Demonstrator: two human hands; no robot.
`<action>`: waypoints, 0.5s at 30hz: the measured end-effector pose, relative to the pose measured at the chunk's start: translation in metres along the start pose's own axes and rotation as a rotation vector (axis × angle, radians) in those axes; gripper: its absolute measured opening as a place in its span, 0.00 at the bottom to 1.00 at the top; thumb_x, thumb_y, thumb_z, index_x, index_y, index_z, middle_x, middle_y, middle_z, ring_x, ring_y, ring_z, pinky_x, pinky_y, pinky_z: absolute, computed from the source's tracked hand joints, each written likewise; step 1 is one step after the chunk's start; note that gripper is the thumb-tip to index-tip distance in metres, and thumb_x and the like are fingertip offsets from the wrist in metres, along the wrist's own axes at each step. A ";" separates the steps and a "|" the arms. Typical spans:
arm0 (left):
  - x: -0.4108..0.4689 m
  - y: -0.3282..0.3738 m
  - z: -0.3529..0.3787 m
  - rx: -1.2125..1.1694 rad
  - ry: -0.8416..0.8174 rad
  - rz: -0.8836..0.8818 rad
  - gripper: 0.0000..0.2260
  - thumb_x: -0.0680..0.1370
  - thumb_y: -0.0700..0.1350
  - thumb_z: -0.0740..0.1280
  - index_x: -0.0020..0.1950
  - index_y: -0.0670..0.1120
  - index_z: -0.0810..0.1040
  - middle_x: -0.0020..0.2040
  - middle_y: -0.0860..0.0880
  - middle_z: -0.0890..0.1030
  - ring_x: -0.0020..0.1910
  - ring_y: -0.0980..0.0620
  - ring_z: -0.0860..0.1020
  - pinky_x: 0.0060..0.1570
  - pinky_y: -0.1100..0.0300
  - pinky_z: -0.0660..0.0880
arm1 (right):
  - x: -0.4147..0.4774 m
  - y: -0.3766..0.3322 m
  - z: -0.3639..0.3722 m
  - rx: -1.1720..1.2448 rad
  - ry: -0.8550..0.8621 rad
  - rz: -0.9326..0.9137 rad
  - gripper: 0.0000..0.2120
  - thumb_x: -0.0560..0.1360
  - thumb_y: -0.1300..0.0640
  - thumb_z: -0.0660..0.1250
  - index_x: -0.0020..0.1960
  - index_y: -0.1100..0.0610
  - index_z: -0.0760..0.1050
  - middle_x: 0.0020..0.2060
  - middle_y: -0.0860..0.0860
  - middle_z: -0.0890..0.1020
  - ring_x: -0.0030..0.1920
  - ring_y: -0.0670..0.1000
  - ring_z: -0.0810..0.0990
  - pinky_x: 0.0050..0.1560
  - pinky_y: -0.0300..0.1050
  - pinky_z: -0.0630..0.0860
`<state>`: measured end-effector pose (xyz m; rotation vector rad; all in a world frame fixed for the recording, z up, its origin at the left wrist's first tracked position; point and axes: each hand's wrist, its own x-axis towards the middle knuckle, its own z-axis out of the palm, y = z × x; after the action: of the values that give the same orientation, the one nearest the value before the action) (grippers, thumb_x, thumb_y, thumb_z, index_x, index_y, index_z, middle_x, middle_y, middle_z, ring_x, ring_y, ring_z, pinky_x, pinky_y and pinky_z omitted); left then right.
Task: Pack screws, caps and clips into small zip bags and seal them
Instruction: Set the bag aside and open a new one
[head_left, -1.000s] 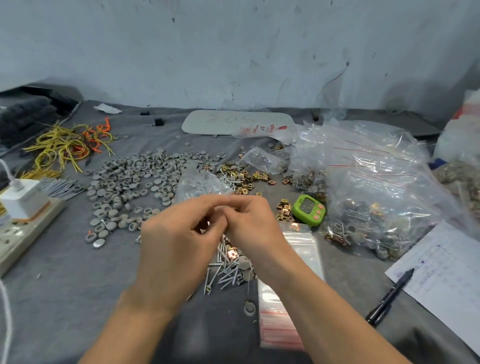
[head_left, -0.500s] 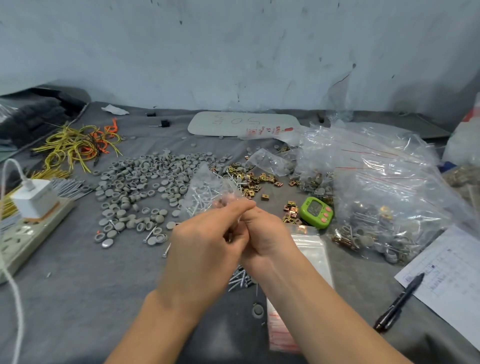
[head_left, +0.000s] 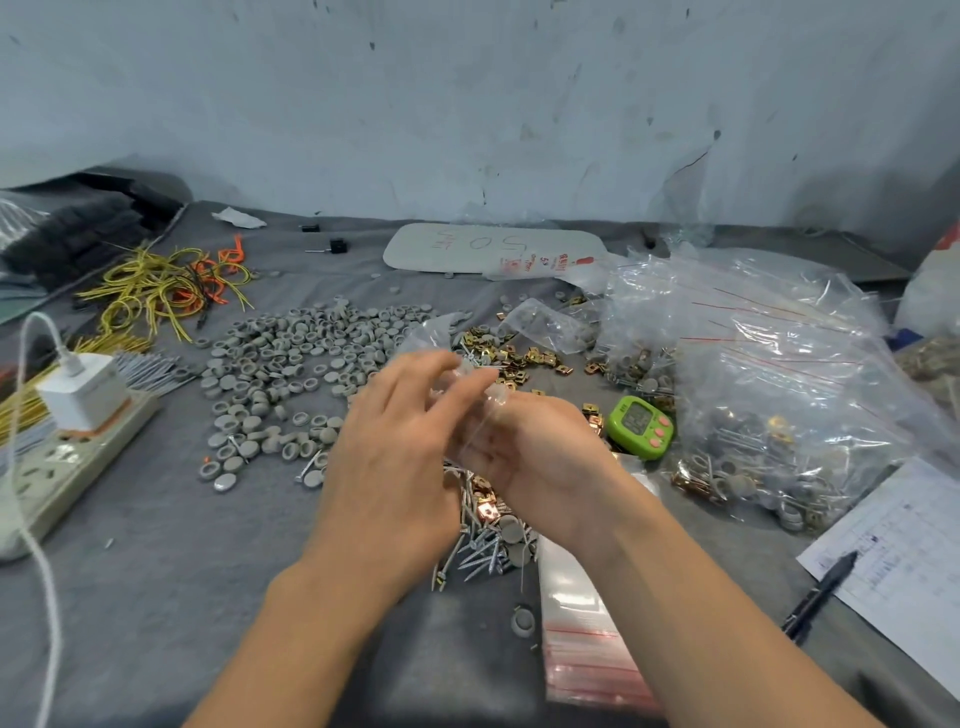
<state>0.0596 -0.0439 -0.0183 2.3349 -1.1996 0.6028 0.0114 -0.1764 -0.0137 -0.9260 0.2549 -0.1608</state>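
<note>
Though blur smears it, the bag (head_left: 434, 340) is held above the table (head_left: 156, 597) between both hands, over loose screws (head_left: 478, 556). It looks like thin, slick film, light but weighted by its contents, and is best pinched at the stiffer zip strip. The right grip (head_left: 540, 457) pinches its near edge. The left grip (head_left: 395, 457) touches it, but I cannot tell whether it clasps. The bag's long axis seems to run away-left, mouth toward the hands.

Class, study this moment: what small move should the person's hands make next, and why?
Probably pinch along the top of the small zip bag to seal it: the right hand holds it, the left hand touches it, and blur hides its seal.
</note>
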 end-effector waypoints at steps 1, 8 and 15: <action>0.000 0.000 0.000 0.049 -0.035 0.030 0.44 0.60 0.35 0.76 0.75 0.54 0.71 0.74 0.50 0.70 0.76 0.47 0.64 0.76 0.52 0.60 | -0.002 -0.001 -0.001 -0.013 -0.042 0.024 0.15 0.82 0.73 0.55 0.57 0.68 0.81 0.49 0.60 0.87 0.46 0.53 0.87 0.50 0.47 0.85; -0.003 -0.005 0.008 0.083 0.036 -0.035 0.24 0.69 0.41 0.75 0.64 0.50 0.76 0.56 0.52 0.81 0.60 0.49 0.77 0.79 0.48 0.54 | -0.012 -0.008 -0.014 -0.758 0.120 -0.093 0.13 0.75 0.71 0.66 0.45 0.57 0.86 0.39 0.49 0.87 0.41 0.48 0.86 0.45 0.43 0.82; 0.001 -0.027 0.008 0.143 -0.023 -0.185 0.32 0.65 0.36 0.77 0.66 0.49 0.71 0.53 0.50 0.77 0.55 0.50 0.70 0.71 0.48 0.65 | -0.026 -0.015 -0.050 -1.778 0.239 -0.042 0.19 0.78 0.52 0.68 0.68 0.49 0.77 0.59 0.49 0.84 0.59 0.55 0.82 0.60 0.49 0.79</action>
<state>0.0845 -0.0350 -0.0296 2.5433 -0.9636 0.6160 -0.0278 -0.2174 -0.0266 -2.6838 0.6181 -0.0441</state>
